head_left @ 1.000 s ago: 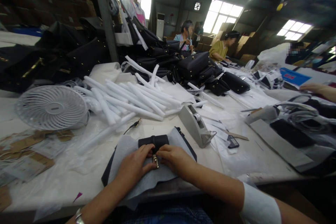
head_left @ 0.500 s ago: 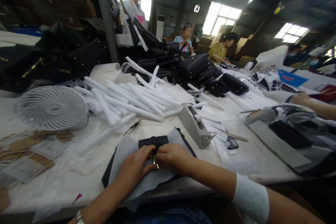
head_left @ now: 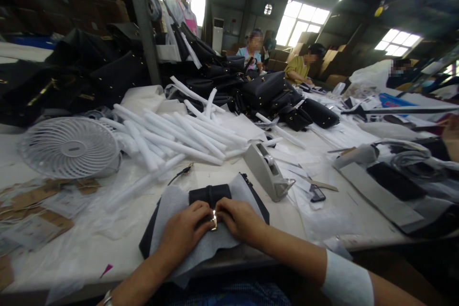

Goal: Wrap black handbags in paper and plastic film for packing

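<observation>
A black handbag (head_left: pixel 258 201) lies on the table in front of me, mostly covered by a sheet of grey-white tissue paper (head_left: pixel 172 203). A black leather flap (head_left: pixel 218 192) with a band across it shows above my fingers. Between both hands is a gold metal clasp (head_left: pixel 214 222). My left hand (head_left: pixel 190 224) pinches the clasp from the left, fingers bent. On its other side my right hand (head_left: pixel 238 217) has its fingertips closed at the clasp's upper end. The fingertips partly hide the clasp.
A grey tape dispenser (head_left: pixel 267 172) stands right behind the bag. White foam rolls (head_left: pixel 182 136) are heaped beyond, with a white fan (head_left: pixel 70 148) at left. Black bags (head_left: pixel 265 88) pile up at the back. Another person's wrapped bag (head_left: pixel 387 196) lies right. Co-workers sit and stand farther off.
The gold clasp has turned from slanted to more upright and shows more. My right hand has shifted slightly down and right. At far right, another person's arm has drawn back and a dark strap appears.
</observation>
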A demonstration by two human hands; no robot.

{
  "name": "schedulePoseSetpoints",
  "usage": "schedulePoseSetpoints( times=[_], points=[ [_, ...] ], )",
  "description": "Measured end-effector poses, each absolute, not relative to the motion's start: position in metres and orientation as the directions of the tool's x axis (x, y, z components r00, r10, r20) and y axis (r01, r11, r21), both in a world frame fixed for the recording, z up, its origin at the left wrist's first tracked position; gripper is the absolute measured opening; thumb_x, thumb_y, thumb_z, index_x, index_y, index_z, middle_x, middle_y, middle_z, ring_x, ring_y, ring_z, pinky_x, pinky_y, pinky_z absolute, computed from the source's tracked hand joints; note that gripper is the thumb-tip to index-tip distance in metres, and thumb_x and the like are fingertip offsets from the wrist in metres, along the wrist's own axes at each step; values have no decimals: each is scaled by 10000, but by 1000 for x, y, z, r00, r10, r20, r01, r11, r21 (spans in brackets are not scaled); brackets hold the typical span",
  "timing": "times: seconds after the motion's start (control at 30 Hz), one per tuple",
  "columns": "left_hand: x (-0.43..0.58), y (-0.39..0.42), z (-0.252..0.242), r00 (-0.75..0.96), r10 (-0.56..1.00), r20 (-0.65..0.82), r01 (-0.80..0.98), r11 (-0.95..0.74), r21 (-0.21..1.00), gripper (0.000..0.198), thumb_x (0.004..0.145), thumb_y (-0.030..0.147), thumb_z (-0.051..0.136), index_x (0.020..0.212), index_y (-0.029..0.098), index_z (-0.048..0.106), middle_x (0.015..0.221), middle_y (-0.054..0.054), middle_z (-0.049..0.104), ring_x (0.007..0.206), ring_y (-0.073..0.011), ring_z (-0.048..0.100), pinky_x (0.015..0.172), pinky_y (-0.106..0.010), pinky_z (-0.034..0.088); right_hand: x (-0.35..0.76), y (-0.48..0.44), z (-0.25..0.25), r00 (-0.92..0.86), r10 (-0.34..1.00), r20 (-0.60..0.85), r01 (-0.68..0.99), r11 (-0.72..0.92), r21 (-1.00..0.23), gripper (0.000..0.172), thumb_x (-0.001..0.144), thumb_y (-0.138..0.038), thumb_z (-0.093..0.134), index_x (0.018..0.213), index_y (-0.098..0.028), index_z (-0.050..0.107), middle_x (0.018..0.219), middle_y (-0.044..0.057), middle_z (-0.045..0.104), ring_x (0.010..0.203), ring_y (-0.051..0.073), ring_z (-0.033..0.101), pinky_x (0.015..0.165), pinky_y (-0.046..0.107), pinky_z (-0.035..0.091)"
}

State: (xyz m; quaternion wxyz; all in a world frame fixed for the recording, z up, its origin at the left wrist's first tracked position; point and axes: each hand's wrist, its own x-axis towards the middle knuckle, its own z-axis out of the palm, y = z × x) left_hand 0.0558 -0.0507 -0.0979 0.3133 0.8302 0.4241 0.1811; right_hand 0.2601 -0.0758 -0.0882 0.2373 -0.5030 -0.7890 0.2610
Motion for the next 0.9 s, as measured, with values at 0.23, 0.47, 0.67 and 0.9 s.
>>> schedulePoseSetpoints(
  times=[0.23, 0.47, 0.67, 0.9],
  points=[
    [52, -56, -105, 596, 800, 71, 541, -465, 701, 64, 918, 274, 601, 910, 264, 664, 1001, 32, 713, 925, -167, 672, 813, -270, 481, 258, -83, -91, -400, 906, 136, 629, 379, -679, 146, 896, -138, 538, 1004, -209, 606, 929, 27, 699, 861, 168, 659, 774, 250, 483],
    [43, -61, -103, 685, 722, 100, 470, -542, 697, 73, 893, 217, 621, 890, 273, 668, 1049, 46, 727, 972, -149, 675, 878, -235, 494, 260, -87, -88, -430, 892, 138, 607, 399, -687, 225, 821, -243, 670, 1030, -211, 590, 947, 35, 677, 880, 190, 637, 781, 278, 489],
    [4, -100, -90, 462, 876, 136, 482, -377, 791, 127, 844, 417, 660, 841, 315, 737, 961, 59, 767, 903, -157, 717, 848, -204, 540, 261, -84, -91, -446, 882, 152, 590, 417, -691, 187, 806, -211, 690, 969, -209, 597, 910, 18, 666, 852, 173, 625, 768, 260, 484],
    [-88, -190, -129, 115, 889, -444, 555, 313, 770, 433, 887, 510, 479, 1191, 273, 678, 1241, -58, 692, 1092, -252, 674, 887, -338, 553, 263, -86, -91, -454, 880, 140, 582, 412, -701, 117, 859, -224, 635, 970, -208, 601, 927, 36, 668, 853, 188, 634, 776, 294, 486]
  ],
)
